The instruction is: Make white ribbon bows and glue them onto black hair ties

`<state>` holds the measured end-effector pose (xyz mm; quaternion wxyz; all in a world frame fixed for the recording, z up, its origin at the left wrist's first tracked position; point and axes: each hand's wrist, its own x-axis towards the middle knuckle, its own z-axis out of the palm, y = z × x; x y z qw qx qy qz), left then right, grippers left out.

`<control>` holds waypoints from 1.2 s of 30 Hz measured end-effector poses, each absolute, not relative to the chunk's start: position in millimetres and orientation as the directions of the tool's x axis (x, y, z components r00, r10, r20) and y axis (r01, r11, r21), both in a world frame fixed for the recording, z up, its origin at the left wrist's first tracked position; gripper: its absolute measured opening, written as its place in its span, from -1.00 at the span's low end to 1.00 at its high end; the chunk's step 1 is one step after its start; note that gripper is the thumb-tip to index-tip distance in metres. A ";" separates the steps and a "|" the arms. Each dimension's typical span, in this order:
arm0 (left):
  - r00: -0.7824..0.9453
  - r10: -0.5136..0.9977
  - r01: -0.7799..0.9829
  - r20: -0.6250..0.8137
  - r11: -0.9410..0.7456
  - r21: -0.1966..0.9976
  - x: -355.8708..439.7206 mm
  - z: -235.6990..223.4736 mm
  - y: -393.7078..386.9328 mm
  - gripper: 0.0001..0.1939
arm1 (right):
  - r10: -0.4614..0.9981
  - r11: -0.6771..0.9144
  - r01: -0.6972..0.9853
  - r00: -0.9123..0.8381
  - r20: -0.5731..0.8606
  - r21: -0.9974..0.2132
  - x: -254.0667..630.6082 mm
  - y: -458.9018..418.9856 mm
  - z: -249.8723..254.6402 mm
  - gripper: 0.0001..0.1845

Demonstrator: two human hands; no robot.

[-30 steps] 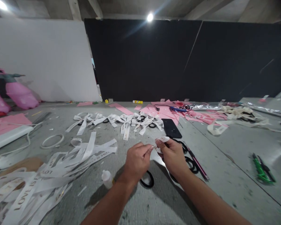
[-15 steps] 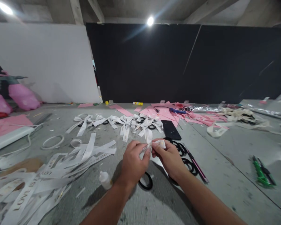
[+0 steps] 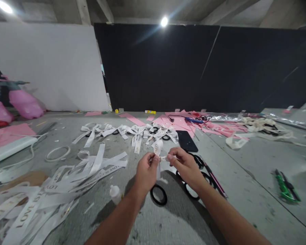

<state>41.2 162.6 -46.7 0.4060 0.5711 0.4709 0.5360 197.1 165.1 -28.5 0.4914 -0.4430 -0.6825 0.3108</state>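
Note:
A white printed ribbon (image 3: 158,148) is pinched between my hands, with one loop standing up and a tail hanging below. My left hand (image 3: 146,171) grips it at the gathered middle, thumb against fingers. Off to the right, my right hand (image 3: 185,166) pinches a narrow twisted end, so a short stretch spans the gap between the hands. Below them a black ring (image 3: 158,195) lies flat on the grey surface. A small white bottle (image 3: 115,194) stands beside my left forearm. Several black rings (image 3: 191,191) lie partly hidden under my right hand and forearm.
Behind my hands runs a row of white bows (image 3: 137,131), next to a black phone (image 3: 186,141). Loose printed ribbons (image 3: 40,204) cover the left side. Green-handled snips (image 3: 285,187) lie at right, a pink pen-like stick (image 3: 215,178) nearer. Pink sheets (image 3: 178,119) lie along the wall.
My hands have moved apart, the right one drawing a ribbon end rightward and pulling it narrow. The upright loop has shifted slightly left, and a tail now shows below my left fingers.

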 end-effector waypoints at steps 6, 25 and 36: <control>0.006 0.967 0.221 0.253 -0.248 0.943 40.4 -52.6 163.1 -0.78 | 0.785 0.616 0.424 -0.261 0.561 -0.664 202.8 166.4 -27.6 -0.79; -0.098 0.994 -0.213 0.045 -0.065 0.975 52.7 -46.7 157.6 -0.77 | 0.996 -0.013 -0.437 -0.083 0.026 -0.899 176.9 159.0 -39.6 -0.55; -0.142 0.984 -0.328 -0.104 0.053 0.943 55.4 -47.1 158.9 -0.60 | 0.971 0.240 0.219 -0.052 0.235 -0.946 180.2 155.7 -36.2 -0.69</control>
